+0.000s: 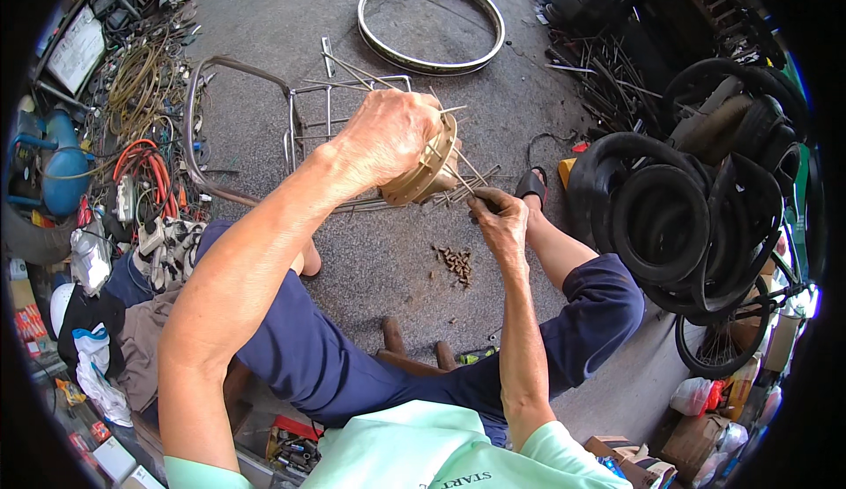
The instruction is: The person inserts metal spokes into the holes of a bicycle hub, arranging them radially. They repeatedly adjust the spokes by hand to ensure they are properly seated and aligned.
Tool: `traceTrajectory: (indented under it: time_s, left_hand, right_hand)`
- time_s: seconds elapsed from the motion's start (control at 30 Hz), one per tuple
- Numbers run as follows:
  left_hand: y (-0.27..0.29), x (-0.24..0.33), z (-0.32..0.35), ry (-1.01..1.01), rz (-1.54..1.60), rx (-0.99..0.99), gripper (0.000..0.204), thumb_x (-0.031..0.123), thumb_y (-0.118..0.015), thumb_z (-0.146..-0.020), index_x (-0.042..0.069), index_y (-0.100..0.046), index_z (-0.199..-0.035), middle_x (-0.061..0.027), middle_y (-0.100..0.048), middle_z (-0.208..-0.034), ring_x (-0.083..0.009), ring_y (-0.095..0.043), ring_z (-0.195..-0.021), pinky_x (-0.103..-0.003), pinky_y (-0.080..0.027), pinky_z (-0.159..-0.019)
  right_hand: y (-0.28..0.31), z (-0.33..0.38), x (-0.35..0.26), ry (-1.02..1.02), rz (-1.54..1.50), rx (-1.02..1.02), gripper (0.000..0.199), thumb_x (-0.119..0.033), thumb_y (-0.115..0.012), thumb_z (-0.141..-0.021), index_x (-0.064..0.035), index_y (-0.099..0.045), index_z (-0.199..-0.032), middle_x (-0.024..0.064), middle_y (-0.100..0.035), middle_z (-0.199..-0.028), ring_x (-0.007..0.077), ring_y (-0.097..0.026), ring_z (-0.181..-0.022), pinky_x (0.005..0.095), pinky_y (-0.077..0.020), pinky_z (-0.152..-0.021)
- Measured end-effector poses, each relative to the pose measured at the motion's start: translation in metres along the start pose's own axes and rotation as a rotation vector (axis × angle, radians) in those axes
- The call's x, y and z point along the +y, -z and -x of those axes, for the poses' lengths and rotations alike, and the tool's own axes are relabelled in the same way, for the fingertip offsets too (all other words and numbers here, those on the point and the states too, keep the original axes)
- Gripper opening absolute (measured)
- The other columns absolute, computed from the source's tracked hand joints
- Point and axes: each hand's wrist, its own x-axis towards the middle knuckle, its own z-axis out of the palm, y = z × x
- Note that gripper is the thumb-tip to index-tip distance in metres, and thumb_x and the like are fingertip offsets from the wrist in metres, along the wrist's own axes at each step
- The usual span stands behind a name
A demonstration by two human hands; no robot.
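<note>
The left hand [392, 137] is closed around a tan metal wheel hub [426, 165], held up above the concrete floor [264, 22] in front of the seated person, with thin spokes [458, 176] sticking out of its flange. The right hand [500, 218] sits just below and beside the hub, fingers pinched together on the ends of several spokes. A bare wheel rim [431, 20] lies well beyond, a wire rack [308, 119] is behind the hub, and a small pile of spoke nipples [456, 263] rests on the floor between the knees.
</note>
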Motion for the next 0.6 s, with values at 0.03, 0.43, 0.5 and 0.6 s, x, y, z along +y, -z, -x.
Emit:
traceTrajectory:
  time_s: [0.03, 0.43, 0.5, 0.6]
  left_hand:
    - [0.001, 0.002, -0.001, 0.014, -0.003, -0.009, 0.012, 0.010, -0.070, -0.080, 0.003, -0.073, -0.089, -0.0112, -0.062, -0.085, -0.0320, -0.069, -0.079, -0.042, -0.056, -0.072]
    - [0.038, -0.032, -0.001, 0.315, 0.050, -0.079, 0.018, 0.014, -0.063, -0.092, -0.002, -0.071, -0.096, -0.0149, -0.071, -0.087, -0.0273, -0.070, -0.085, -0.042, -0.054, -0.080]
    - [0.051, -0.040, 0.002, 0.378, 0.128, -0.006, 0.024, 0.022, -0.066, -0.093, -0.002, -0.070, -0.093, -0.0087, -0.065, -0.074, -0.0196, -0.065, -0.070, -0.036, -0.055, -0.068]
    - [0.057, -0.042, 0.006, 0.446, 0.242, 0.118, 0.028, 0.027, -0.068, -0.095, -0.001, -0.068, -0.090, -0.0029, -0.059, -0.067, -0.0114, -0.058, -0.058, -0.029, -0.052, -0.054]
  right_hand:
    - [0.001, -0.001, 0.000, -0.001, -0.076, -0.040, 0.017, -0.006, -0.072, -0.090, 0.0026, -0.074, -0.104, 0.0042, -0.073, -0.083, 0.0099, -0.067, -0.072, 0.0247, -0.0555, -0.065]
    - [0.003, -0.009, -0.018, -0.080, -0.502, -0.268, 0.025, -0.016, -0.076, -0.091, 0.0035, -0.072, -0.107, 0.0089, -0.074, -0.088, 0.0144, -0.070, -0.075, 0.0289, -0.0588, -0.068]
    - [0.000, -0.006, -0.020, -0.077, -0.526, -0.310, 0.027, -0.021, -0.076, -0.091, 0.0025, -0.073, -0.104, 0.0078, -0.074, -0.085, 0.0125, -0.069, -0.073, 0.0276, -0.0562, -0.062]
    - [-0.007, 0.000, -0.015, -0.089, -0.511, -0.281, 0.029, -0.024, -0.075, -0.092, 0.0017, -0.073, -0.104, 0.0070, -0.074, -0.084, 0.0116, -0.067, -0.070, 0.0263, -0.0539, -0.060]
